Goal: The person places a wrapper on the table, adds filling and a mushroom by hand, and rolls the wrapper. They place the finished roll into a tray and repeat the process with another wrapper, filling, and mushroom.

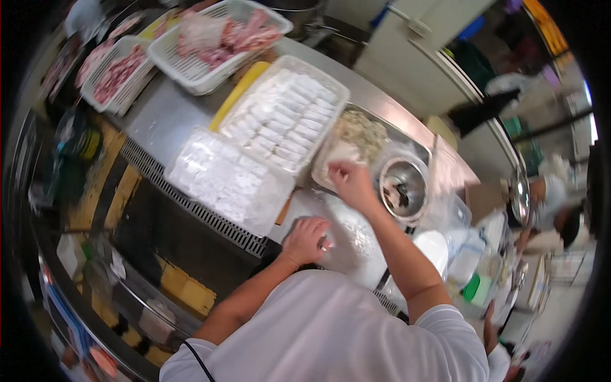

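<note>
My left hand rests near the counter's front edge, fingers bent, a ring on one finger; whether it holds anything is hidden. My right hand is pinched over the near side of a metal tray of pale, chopped filling; what is between its fingers is too small to name. Left of the tray, a white tub holds rows of white wrapped rolls. A second plastic container with white, floury contents sits nearer the counter edge. Beside my right forearm is a metal bowl with dark and pale pieces inside.
Two white baskets of raw meat stand at the back left. A yellow board lies under the roll tub. Clear plastic containers and a green lid are at the right. Another person is at the far right.
</note>
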The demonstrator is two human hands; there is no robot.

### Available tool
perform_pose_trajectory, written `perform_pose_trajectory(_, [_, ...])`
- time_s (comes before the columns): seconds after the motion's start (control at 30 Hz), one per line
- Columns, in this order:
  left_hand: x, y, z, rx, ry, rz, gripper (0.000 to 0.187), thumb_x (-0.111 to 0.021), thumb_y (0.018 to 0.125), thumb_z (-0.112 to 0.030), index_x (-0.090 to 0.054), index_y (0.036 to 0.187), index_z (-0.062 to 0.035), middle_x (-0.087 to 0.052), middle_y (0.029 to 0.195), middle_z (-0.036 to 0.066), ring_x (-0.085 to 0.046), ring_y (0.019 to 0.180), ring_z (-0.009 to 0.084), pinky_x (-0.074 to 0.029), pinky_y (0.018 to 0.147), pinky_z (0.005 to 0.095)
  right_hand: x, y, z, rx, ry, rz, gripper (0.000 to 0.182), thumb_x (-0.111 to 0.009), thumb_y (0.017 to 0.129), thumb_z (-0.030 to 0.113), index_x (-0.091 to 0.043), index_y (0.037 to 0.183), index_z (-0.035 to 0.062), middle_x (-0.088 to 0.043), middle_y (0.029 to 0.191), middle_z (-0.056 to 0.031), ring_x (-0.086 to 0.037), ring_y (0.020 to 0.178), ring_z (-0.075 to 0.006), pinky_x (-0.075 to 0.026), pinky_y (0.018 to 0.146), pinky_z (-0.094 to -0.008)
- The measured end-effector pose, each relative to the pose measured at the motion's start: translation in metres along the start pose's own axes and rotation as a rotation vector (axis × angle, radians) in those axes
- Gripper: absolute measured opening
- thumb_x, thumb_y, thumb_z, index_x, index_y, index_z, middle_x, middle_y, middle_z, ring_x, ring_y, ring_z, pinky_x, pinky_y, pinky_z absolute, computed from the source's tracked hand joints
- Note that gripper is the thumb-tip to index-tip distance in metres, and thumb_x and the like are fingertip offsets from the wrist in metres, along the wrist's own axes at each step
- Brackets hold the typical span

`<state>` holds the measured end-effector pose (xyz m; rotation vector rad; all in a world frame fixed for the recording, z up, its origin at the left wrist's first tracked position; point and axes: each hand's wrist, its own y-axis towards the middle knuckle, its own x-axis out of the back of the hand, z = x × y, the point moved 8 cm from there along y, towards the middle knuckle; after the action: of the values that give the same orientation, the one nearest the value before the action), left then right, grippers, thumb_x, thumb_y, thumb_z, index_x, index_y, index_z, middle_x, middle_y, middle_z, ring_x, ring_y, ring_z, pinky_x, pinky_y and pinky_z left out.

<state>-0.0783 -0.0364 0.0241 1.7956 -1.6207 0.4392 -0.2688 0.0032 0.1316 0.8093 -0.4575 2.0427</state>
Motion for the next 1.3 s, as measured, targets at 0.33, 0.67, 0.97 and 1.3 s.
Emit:
perform_pose_trajectory(0.33, [-0.031,0.016,-0.032,-0.174,-0.047,0.052,0.042,-0.078,0.094,-0.020,-0.071,0.132,-0.0050,-0.072,0.130,0.015,-0.064,0.123,0.0382,-0.048,0.109,0.0509,0.018,-0.307,-0.117,-0.521,0.109,-0.264,0.026,-0.069,0.095,0.008,-0.082,0.117,0.0010,-0.079,0.105,-0.0228,-0.076,0.092,-0.0382,-0.061,0.087,-0.0459])
perform_pose_trajectory(0.67, [-0.101,0.029,-0.145,-0.426,-0.263,0.320,0.038,-0.077,0.096,-0.015,-0.072,0.131,-0.0032,-0.074,0.122,0.018,-0.067,0.114,0.0401,-0.054,0.101,0.0489,0.135,-0.367,-0.153,-0.531,-0.489,-0.822,0.019,-0.073,0.092,0.007,-0.079,0.109,0.0035,-0.074,0.109,-0.0191,-0.068,0.106,-0.0407,-0.056,0.095,-0.0504])
perform_pose_trajectory(0.97, [-0.106,0.024,-0.137,-0.345,-0.268,0.290,0.038,-0.078,0.094,-0.012,-0.071,0.130,-0.0017,-0.074,0.120,0.019,-0.068,0.112,0.0415,-0.055,0.100,0.0491,0.148,-0.391,-0.216,-0.801,-0.401,-0.695,0.013,-0.074,0.095,0.015,-0.082,0.099,0.0055,-0.075,0.102,-0.0171,-0.071,0.103,-0.0363,-0.057,0.089,-0.0508])
perform_pose_trajectory(1.3, [-0.107,0.033,-0.136,-0.316,-0.253,0.253,0.039,-0.079,0.093,-0.010,-0.071,0.131,-0.0022,-0.075,0.121,0.017,-0.069,0.112,0.0394,-0.056,0.100,0.0476,0.146,-0.380,-0.190,-0.406,-0.467,-0.770,0.035,-0.077,0.089,0.012,-0.070,0.122,0.0013,-0.077,0.125,-0.0209,-0.070,0.118,-0.0417,-0.055,0.100,-0.0521])
